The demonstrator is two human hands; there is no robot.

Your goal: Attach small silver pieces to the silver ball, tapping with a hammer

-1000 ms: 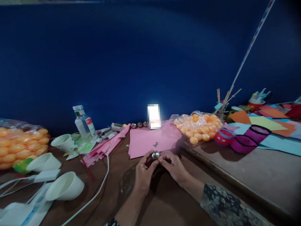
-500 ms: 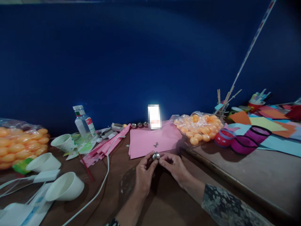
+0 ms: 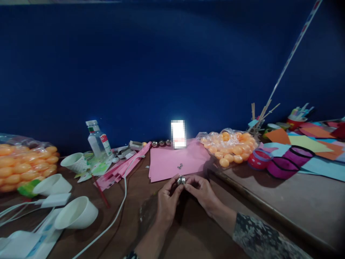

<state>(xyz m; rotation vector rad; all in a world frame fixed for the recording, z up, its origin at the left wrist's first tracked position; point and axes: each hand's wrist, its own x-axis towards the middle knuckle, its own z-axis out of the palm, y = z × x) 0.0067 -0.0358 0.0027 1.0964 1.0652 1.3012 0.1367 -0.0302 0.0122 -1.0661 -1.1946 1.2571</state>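
A shiny silver jingle bell is pinched between my two hands above the brown table. My left hand grips its left side with thumb and fingertips. From the right, my right hand closes its fingertips on the same bell. Just beyond lie some small metal pieces, too small to make out, on a stack of pink paper. Several more silver bells sit in a row along the back edge of the paper.
Bags of orange balls lie left and right. White paper cups, a clear bottle and a white cable occupy the left. Purple fabric rings and coloured papers are at right, past a raised table edge.
Both hands keep hold of the bell, which looks slightly turned. The whole view has shifted a little, so everything appears slightly further right.
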